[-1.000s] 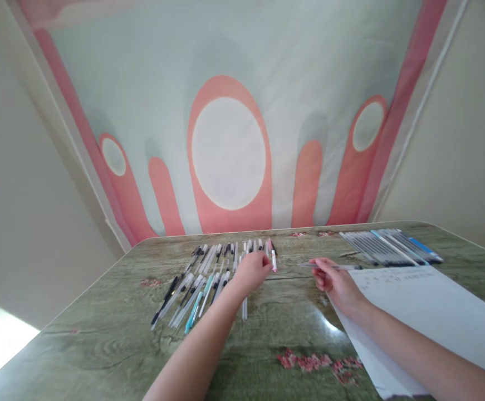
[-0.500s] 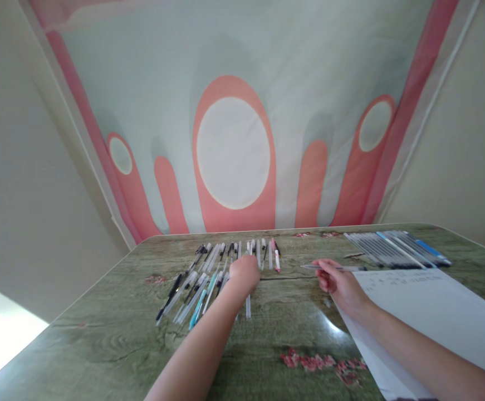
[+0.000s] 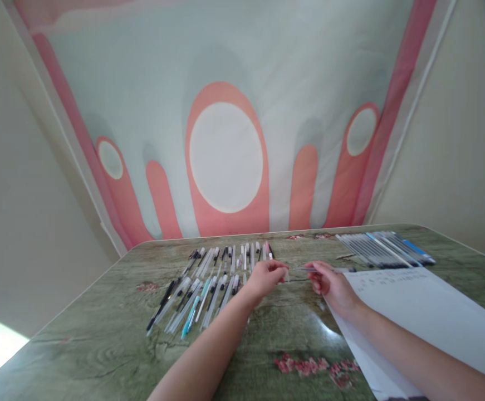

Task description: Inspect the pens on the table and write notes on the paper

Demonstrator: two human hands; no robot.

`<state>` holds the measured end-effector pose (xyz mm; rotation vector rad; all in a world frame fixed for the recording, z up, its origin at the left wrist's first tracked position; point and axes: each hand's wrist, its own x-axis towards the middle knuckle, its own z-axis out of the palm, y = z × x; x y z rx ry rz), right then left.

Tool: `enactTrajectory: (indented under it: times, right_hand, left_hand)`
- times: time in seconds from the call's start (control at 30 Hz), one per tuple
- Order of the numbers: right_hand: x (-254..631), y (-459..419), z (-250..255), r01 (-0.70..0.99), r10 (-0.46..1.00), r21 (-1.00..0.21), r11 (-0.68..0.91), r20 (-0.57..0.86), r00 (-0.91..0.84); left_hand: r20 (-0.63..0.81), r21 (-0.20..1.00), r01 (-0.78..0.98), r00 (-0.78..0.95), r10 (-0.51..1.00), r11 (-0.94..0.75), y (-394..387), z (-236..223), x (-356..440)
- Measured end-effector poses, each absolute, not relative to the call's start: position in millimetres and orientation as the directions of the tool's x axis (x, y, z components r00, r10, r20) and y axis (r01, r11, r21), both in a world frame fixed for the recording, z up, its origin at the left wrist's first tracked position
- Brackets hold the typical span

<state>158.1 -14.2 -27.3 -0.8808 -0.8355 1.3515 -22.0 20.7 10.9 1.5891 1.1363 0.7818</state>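
My right hand pinches a thin clear pen with a dark end. The pen lies nearly level above the table, its pale tip pointing left. Just left of that tip is my left hand, thumb and fingers closed on a small pale, see-through piece, perhaps a pen cap; it is too small to make out surely. Beyond and left of my left hand lie pen parts in two rough rows: clear barrels and caps at the back, and nearer, more barrels with a turquoise pen and a black pen.
A white sheet with faint handwriting lies under my right forearm. Behind it, several grey-clear pens are lined up, with a blue-marked pen at their right. The wood-patterned table has printed pink flowers and meets a wall hanging.
My left hand has come away from the pen parts, moving right towards the pen tip, with a small pale piece in its fingers. My right hand still holds the pen. The view has shifted slightly.
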Motion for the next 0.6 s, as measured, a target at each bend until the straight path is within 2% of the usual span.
enactTrajectory:
  times: [0.1, 0.27, 0.4, 0.6]
  right_hand:
    - [159, -13, -27, -0.468, 0.999, -0.883, 0.010, -0.007, 0.034]
    - [162, -14, -23, -0.515, 1.000, -0.857, -0.012, -0.009, -0.007]
    - [163, -14, -22, -0.517, 1.000, -0.856, -0.009, -0.008, -0.005]
    - [161, -14, -25, -0.487, 1.000, -0.874, 0.015, 0.016, 0.002]
  left_hand:
    - [-0.084, 0.996, -0.003, 0.233, 0.969, 0.087, 14, -5, -6]
    - [-0.123, 0.910, -0.378, 0.144, 0.982, 0.169, 14, -20, 3]
    - [-0.105, 0.858, -0.495, 0.097, 0.990, 0.140, 14, -22, 3]
    - [-0.106, 0.845, -0.511, 0.127, 0.986, 0.156, 13, -23, 4]
